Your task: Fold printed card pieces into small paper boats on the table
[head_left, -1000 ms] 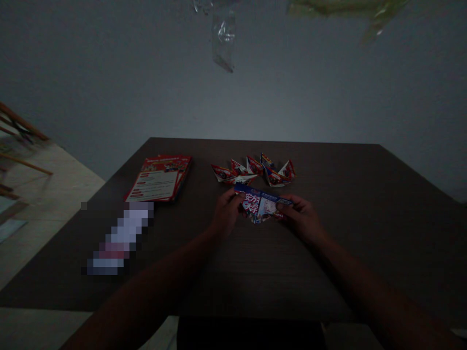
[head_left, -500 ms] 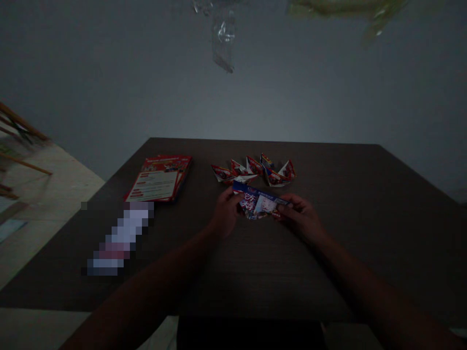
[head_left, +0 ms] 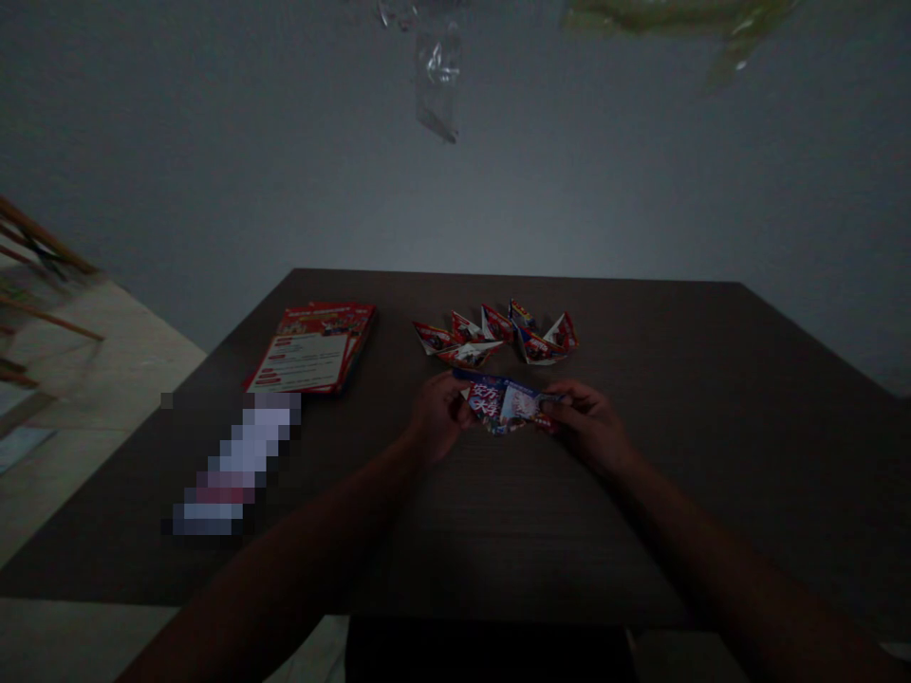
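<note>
A folded printed sheet of paper (head_left: 504,406), blue with white lettering and some red, is stretched between my two hands above the table. My left hand (head_left: 439,415) pinches its left end, the fingers partly behind the paper. At the right end, my right hand (head_left: 587,422) grips it with the thumb in front. Just beyond lie several folded paper boats (head_left: 470,354) in red, white and blue, standing close together. The dim light hides the finer folds.
On the left of the dark wooden table (head_left: 661,351) lies a stack of red and white leaflets (head_left: 309,349). Nearer me is a pixelated, bright oblong object (head_left: 234,465). A pale wall (head_left: 455,209) rises behind, with clear plastic (head_left: 437,81) hanging from above.
The paper's left end has dipped and its top edge now bends in the middle. My left hand has turned slightly with it, while my right hand stays almost in place.
</note>
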The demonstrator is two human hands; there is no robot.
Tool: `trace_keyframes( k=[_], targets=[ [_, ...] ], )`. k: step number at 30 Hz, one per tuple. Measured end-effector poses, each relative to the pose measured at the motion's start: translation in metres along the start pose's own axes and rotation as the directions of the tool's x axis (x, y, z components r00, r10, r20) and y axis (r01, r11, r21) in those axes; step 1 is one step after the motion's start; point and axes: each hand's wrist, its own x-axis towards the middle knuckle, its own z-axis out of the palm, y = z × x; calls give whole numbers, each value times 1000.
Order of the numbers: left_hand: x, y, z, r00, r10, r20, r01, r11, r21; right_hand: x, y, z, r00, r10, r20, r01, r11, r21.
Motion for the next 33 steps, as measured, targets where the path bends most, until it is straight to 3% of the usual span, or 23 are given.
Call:
trace_keyframes(
  k=[8,12,18,24,33],
  targets=[
    [-8,10,7,982,-179,60,186,973,-135,-2,-13,11,998,65,14,-67,976,206],
    [-6,11,4,975,-206,79,218,951,-219,-4,-17,12,994,71,82,-86,977,196],
    [-2,10,0,984,-158,76,173,946,-273,-8,-14,5,979,43,201,-62,994,86],
    [-2,8,0,991,-110,78,125,966,-225,-7,-15,5,989,-27,145,30,999,-24],
    [-2,2,2,991,33,131,-26,998,-57,-7,-13,0,997,-56,57,62,992,-108]
  ],
)
